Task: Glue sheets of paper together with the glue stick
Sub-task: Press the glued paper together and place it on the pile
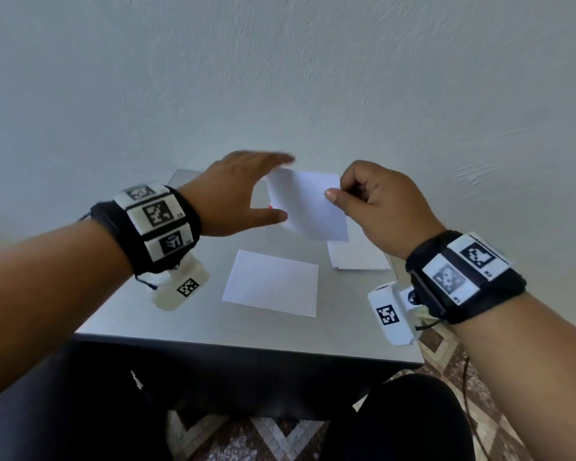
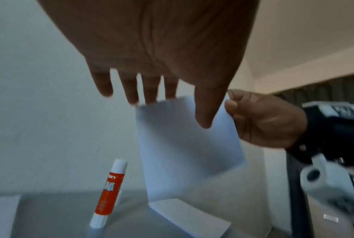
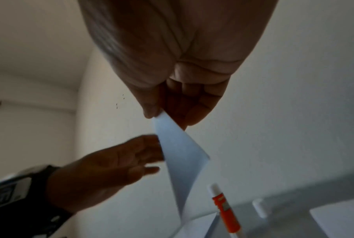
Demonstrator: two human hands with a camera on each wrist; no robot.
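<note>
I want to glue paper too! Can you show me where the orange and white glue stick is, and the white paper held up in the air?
orange and white glue stick (image 2: 108, 195): left wrist view, on its orange label.
white paper held up in the air (image 1: 308, 207): head view, on the sheet's middle.

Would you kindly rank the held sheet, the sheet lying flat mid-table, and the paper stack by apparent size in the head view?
1. Flat sheet, largest, though nearest the camera.
2. Held sheet, pinched by the right hand.
3. Paper stack, partly hidden, so unsure.
</note>
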